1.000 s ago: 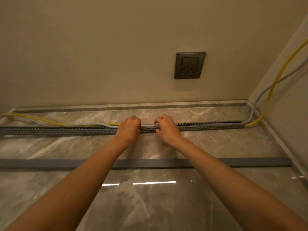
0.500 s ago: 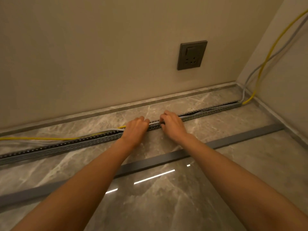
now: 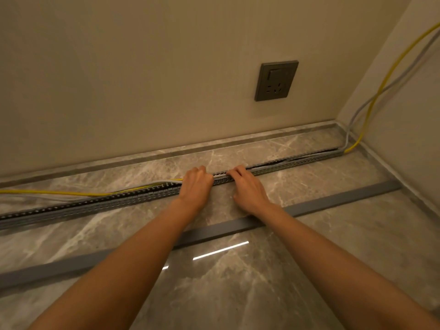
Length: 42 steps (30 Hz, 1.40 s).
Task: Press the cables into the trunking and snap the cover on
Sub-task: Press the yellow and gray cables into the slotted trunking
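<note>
A long grey slotted trunking (image 3: 95,206) lies on the marble floor along the wall. A yellow cable (image 3: 59,193) and a grey cable (image 3: 152,182) lie loose behind its left half, and right of my hands they run inside it. My left hand (image 3: 196,186) and my right hand (image 3: 247,189) sit side by side on the middle of the trunking, fingers curled over its top and pressing on the cables. The flat grey cover strip (image 3: 333,198) lies on the floor nearer to me, parallel to the trunking and passing under my forearms.
A dark wall socket (image 3: 276,81) is on the back wall. At the right corner the yellow and grey cables (image 3: 371,108) climb the side wall. A stone skirting (image 3: 238,139) runs along the wall's foot. The glossy floor shows a light reflection (image 3: 220,250).
The view has tilted and shifted so the trunking now runs diagonally. My hands stay together on the trunking's middle, pressing at nearly the same place.
</note>
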Available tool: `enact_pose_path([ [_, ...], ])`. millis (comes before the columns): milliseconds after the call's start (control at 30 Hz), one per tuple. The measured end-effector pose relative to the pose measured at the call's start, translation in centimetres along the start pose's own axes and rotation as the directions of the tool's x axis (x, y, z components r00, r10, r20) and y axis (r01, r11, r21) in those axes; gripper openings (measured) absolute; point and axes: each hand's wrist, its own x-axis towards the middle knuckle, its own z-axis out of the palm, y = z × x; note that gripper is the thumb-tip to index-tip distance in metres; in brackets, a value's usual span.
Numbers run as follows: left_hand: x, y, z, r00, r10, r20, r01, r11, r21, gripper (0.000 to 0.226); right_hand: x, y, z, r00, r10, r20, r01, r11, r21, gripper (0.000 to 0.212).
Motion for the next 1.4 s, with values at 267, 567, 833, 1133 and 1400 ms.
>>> enact_pose_path([
  [267,0.4,0.5,0.6,0.998,0.055,0.017,-0.054,0.998,-0.014,0.029,1.7,-0.4,-1.3,0.988,0.051,0.147,-0.055,0.998,0.025,0.043],
  [567,-0.2,1.1,0.3,0.994,0.061,-0.088,-0.06,0.998,0.013,0.013,0.5,3.3,-2.0,0.999,0.014,-0.052,-0.018,0.996,-0.085,0.041],
  [833,0.8,1.4,0.0,0.997,-0.019,0.069,0.024,0.997,-0.079,0.022,0.0,3.2,-1.4,0.998,0.051,-0.043,-0.055,0.994,-0.099,0.042],
  [1133,-0.1,-1.8,0.3,0.998,-0.057,-0.031,0.037,0.889,-0.456,0.027,0.4,1.5,-2.9,1.0,0.024,-0.014,-0.025,0.993,-0.118,0.031],
  [1400,-2.1,-9.0,1.3,0.948,-0.276,0.157,0.317,0.815,-0.484,0.041,1.9,-5.9,0.0,0.994,-0.114,0.002,0.113,0.991,0.073,0.035],
])
